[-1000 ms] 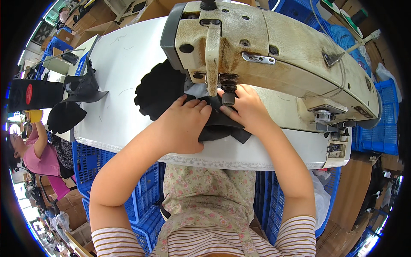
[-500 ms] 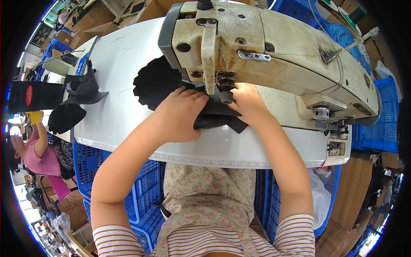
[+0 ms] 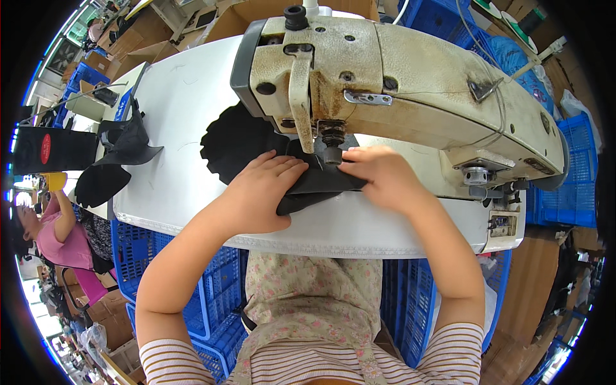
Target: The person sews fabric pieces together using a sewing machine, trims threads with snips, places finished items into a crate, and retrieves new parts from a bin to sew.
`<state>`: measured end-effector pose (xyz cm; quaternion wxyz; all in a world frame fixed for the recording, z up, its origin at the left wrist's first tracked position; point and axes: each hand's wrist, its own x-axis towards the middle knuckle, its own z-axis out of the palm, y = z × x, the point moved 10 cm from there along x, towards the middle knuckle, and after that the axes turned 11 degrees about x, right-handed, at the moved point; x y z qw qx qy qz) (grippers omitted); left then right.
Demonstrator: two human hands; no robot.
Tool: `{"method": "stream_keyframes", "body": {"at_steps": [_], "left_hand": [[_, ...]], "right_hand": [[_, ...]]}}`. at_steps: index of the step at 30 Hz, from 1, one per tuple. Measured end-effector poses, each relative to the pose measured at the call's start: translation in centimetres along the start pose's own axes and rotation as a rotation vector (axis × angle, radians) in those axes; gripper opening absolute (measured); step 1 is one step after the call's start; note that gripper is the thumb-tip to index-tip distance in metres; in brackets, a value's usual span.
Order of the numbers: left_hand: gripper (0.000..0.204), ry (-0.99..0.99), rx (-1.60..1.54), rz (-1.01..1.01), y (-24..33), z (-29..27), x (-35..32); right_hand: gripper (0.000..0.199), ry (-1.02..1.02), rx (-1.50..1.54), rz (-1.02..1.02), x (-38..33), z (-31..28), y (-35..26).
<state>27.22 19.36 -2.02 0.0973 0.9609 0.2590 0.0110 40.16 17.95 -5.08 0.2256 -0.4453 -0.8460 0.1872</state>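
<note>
A black fabric piece [image 3: 234, 144] with a scalloped, notched edge lies on the white sewing table [image 3: 176, 154], partly under the head of a worn cream sewing machine [image 3: 417, 77]. My left hand [image 3: 260, 192] rests on the fabric left of the needle area, fingers stretched out and flat. To the right of the needle bar [image 3: 332, 141], my right hand [image 3: 388, 176] has its fingers and thumb closed at the fabric's right edge. A folded black flap [image 3: 308, 200] hangs toward me between both hands. The machine head hides the stitching point.
More black fabric pieces [image 3: 122, 144] lie at the table's left end. Blue plastic crates [image 3: 221, 282] stand below the front edge, others [image 3: 568, 173] at the right. Thread spools [image 3: 529, 22] stand at the far right. A person in pink [image 3: 64, 240] works at the left.
The machine appears slightly lower in the picture. My right hand has shifted a little right and nearer to me, showing more of its fingers. My left hand stays on the fabric.
</note>
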Motion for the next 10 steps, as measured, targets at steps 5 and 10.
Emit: {"method": "stream_keyframes", "body": {"at_steps": [5, 10], "left_hand": [[0.078, -0.011, -0.027, 0.001, -0.1, 0.4, -0.4], [0.081, -0.031, -0.022, 0.034, -0.2, 0.7, -0.4]], "right_hand": [[0.035, -0.034, 0.447, 0.149, 1.4, -1.0, 2.9], [0.036, -0.205, 0.802, 0.490, 1.1, 0.8, 5.8]]}}
